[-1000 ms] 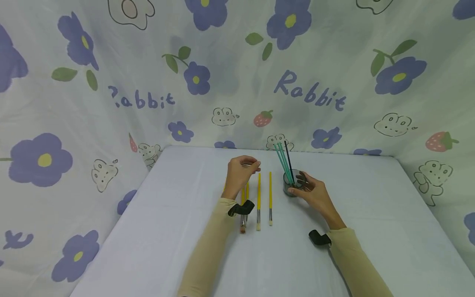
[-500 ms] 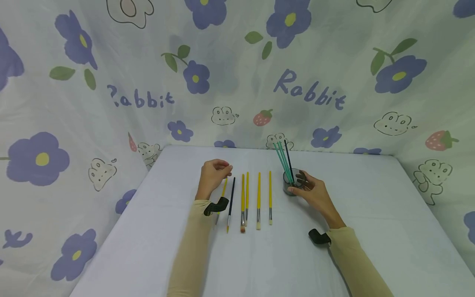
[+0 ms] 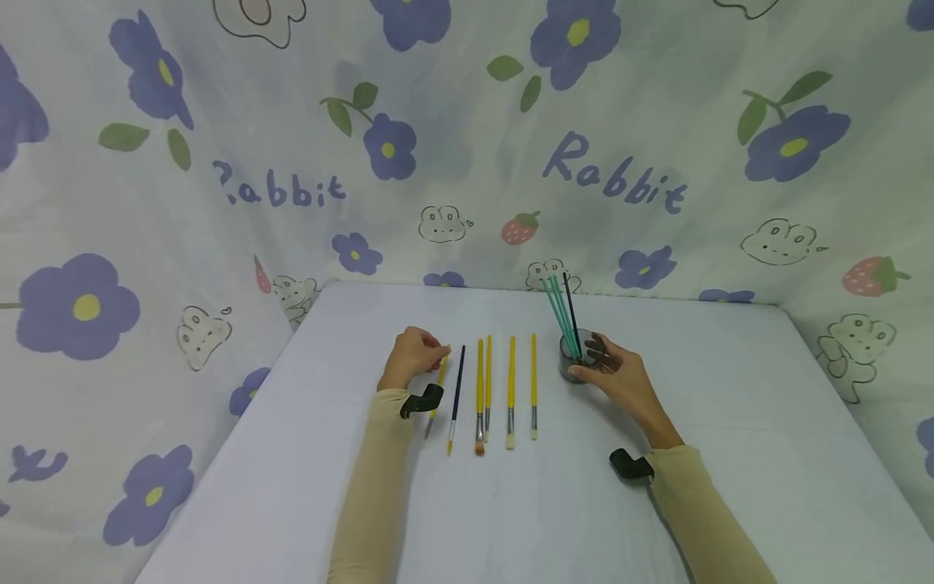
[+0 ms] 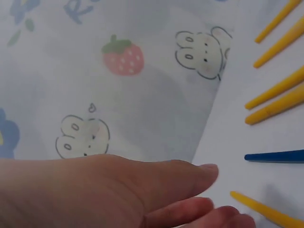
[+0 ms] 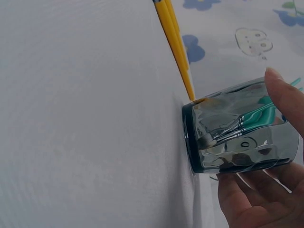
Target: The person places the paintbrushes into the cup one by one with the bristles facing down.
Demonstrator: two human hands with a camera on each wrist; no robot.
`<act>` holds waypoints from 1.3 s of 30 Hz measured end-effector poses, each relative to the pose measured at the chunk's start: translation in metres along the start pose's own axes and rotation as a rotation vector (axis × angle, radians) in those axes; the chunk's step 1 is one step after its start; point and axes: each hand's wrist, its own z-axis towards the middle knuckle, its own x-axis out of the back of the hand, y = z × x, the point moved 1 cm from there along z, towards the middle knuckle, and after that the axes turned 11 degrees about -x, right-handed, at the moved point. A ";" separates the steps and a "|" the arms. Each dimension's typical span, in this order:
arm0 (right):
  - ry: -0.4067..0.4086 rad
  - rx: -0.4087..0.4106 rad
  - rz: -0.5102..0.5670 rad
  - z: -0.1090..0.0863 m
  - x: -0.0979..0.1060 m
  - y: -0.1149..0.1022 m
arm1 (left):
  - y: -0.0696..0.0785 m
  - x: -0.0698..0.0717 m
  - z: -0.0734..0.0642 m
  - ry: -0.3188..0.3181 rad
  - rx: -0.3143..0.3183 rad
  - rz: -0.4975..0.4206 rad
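My left hand [image 3: 413,357] is at the handle end of the leftmost yellow paintbrush [image 3: 441,375], thumb out and the other fingers loosely bent. In the left wrist view a small gap shows between the fingertips [image 4: 209,172] and that yellow handle [image 4: 256,205]. To its right lies a dark blue paintbrush [image 3: 457,389]. My right hand [image 3: 620,381] grips a tinted glass cup [image 3: 571,370], thumb on one side and fingers round the other. Several teal-handled paintbrushes [image 3: 560,316] and one dark one [image 3: 571,312] lean in the cup; the teal ones stand bristles down [image 5: 209,141].
Several more yellow paintbrushes [image 3: 511,381] lie side by side between my hands, bristles toward me. The white-covered table [image 3: 554,511] ends at a patterned curtain [image 3: 474,162] at the back and left.
My left hand has moved left from above the middle brushes, then lowered to the leftmost yellow paintbrush, uncovering the dark blue one. My right hand and the cup have stayed in place.
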 end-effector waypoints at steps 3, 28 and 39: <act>-0.001 -0.003 0.004 0.001 0.002 0.002 | 0.000 -0.006 -0.001 -0.024 0.017 0.074; -0.017 0.010 0.012 0.001 0.005 -0.001 | 0.007 -0.011 -0.002 -0.103 0.056 0.273; -0.023 0.027 0.014 0.004 0.004 0.004 | 0.005 0.005 0.000 -0.032 -0.060 -0.122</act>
